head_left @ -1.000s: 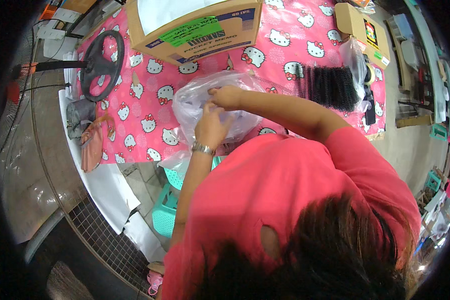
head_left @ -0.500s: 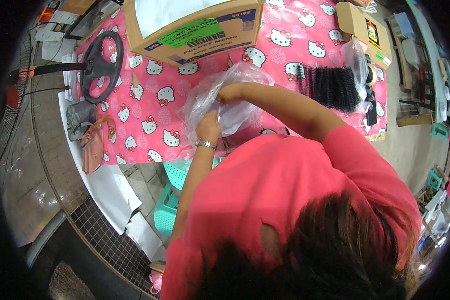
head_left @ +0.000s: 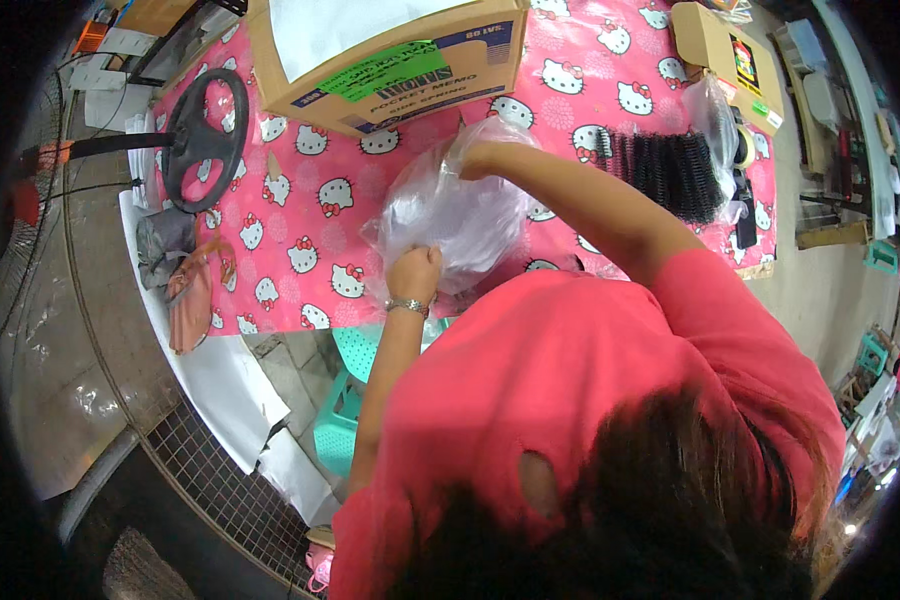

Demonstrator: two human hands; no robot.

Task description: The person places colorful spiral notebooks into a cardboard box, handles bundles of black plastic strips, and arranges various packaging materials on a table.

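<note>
A large clear plastic bag (head_left: 440,200) lies on the pink tablecloth in front of me, with white sheet-like contents showing through it. My left hand (head_left: 415,274), wearing a metal-banded watch on the wrist, is closed on the bag's near left edge. My right hand (head_left: 470,160) reaches across to the far side of the bag; its fingers curl down at the mouth, partly hidden by the plastic. The bag looks held open between both hands. What exactly the white contents are, I cannot make out.
Behind the bag stands a cardboard box (head_left: 400,80) with a green label. Black spiral binding coils (head_left: 670,175) lie right, beside a smaller open carton (head_left: 720,60). At left are a black steering-wheel-shaped ring (head_left: 203,140) and a pink pouch (head_left: 190,308). Teal stools (head_left: 336,425) stand below the table.
My left hand has moved down, away from the right hand, which has shifted slightly up. The bag is spread wider, and more of its white contents show.
</note>
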